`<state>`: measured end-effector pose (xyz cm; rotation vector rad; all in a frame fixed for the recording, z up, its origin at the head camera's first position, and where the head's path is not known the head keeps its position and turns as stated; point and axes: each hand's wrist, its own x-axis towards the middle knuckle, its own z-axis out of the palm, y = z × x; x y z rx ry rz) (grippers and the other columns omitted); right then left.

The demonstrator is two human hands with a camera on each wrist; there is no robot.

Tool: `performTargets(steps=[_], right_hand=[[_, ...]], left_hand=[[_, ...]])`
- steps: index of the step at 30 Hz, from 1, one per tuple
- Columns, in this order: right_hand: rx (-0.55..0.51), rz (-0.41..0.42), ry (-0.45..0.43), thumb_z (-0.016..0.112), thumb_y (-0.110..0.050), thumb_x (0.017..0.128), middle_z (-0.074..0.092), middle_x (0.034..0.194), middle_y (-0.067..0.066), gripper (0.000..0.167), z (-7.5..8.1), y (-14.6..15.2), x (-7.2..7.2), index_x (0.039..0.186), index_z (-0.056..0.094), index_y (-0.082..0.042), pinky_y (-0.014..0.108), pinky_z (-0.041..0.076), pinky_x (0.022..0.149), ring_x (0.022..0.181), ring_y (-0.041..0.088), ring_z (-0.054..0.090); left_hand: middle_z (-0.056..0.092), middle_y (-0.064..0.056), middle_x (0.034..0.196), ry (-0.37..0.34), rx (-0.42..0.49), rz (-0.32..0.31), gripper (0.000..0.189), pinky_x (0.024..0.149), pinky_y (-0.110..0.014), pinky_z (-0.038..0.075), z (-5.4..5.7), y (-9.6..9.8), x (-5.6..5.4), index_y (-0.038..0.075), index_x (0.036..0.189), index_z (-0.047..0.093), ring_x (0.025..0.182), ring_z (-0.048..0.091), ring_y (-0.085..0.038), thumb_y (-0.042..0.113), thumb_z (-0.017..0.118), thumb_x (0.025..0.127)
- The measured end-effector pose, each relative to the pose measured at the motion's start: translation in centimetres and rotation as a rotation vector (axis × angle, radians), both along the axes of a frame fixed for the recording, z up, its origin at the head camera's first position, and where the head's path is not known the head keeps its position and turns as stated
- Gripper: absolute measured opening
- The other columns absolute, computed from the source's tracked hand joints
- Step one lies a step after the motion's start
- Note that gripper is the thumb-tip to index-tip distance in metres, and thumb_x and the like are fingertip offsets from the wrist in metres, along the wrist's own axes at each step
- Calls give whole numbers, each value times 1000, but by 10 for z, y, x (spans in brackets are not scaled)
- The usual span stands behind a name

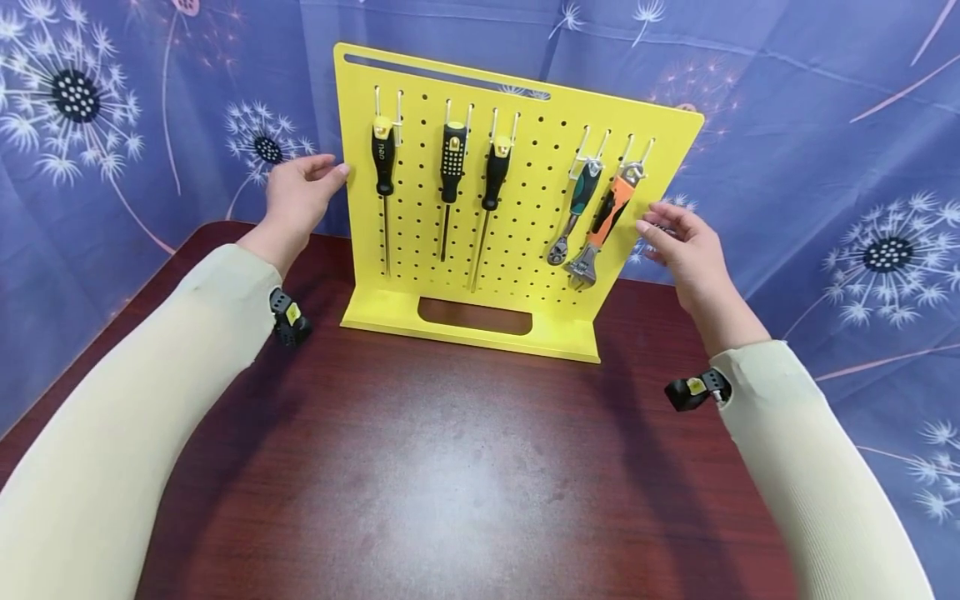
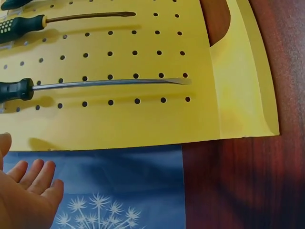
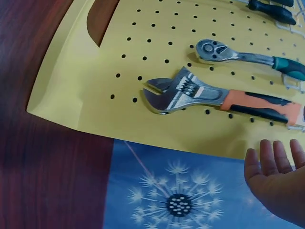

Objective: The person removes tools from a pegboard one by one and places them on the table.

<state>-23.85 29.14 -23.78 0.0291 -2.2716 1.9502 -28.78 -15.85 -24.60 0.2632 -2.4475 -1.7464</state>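
A blue dandelion-print curtain (image 1: pixel 787 50) hung behind the dark reddish counter (image 1: pixel 450 433). From my remote station I saw the yellow pegboard (image 1: pixel 527 196) standing on that counter between my two hands, with three screwdrivers (image 1: pixel 453 162), a ratchet (image 1: pixel 582 197) and an adjustable wrench (image 1: pixel 613 212) hanging on its front. My left hand (image 1: pixel 296 196) was at the left edge, thumb toward the board, fingers loosely spread; my right hand (image 1: pixel 686 250) mirrored it by the right edge, near the orange-handled wrench. Neither pinched anything that I could make out, and I could not tell whether either one brushed the edge. The step in hand, I judged, was minding the board from its sides. Doing it well called for light, matched contact and no one-sided push, since a knock might set the hanging tools swinging. I thought it wise to hold my right fingers off the wrench.
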Motion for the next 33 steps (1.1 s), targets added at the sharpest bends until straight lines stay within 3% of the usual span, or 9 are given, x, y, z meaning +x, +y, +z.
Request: performTargets(steps=[6,10,17,21,25,29,33], right_hand=[[-115,5,23,69,-14,98,63,108,-13,24,-10,-1,-11,121,62,-20,10,54,73,100,1,60],[-126,-6,21,69,-15,98,66,105,-14,19,-14,-3,-17,114,65,-23,11,55,73,99,1,61],[-170,-24,16,70,-13,98,70,101,-16,16,-18,-6,-22,110,68,-23,13,55,72,93,-1,65],[-215,-22,23,71,-11,96,72,99,-15,15,-18,-9,-23,107,70,-22,13,56,71,88,-2,67],[-246,-22,29,73,-10,95,73,94,-14,14,-18,-12,-25,102,73,-22,13,58,71,84,1,68],[-267,-23,34,73,-8,95,73,90,-13,15,-19,-16,-28,98,75,-22,13,58,71,82,1,68],[-286,-25,28,73,-7,94,73,89,-13,15,-21,-19,-29,97,75,-22,13,58,75,83,0,70]], left_hand=[[51,-6,157,2,59,22,56,129,-33,33,-3,1,-5,15,153,49,152,39,-18,39,58,104],[53,-7,155,10,99,24,53,129,-31,33,-6,0,-8,13,151,51,149,44,-18,36,58,104],[60,-6,149,33,119,23,45,119,-32,46,-11,2,-13,10,145,59,132,62,-15,31,59,104],[73,6,116,54,133,33,42,102,-25,53,-13,2,-15,7,139,64,104,66,-6,28,62,103],[63,23,80,84,144,40,40,83,-18,51,-15,1,-19,3,135,67,81,61,3,24,65,102],[60,25,71,86,155,46,37,78,-17,50,-15,0,-22,2,131,69,77,60,1,23,67,100],[61,23,70,70,164,50,36,83,-21,53,-15,1,-26,2,130,70,78,61,-1,23,68,100]])
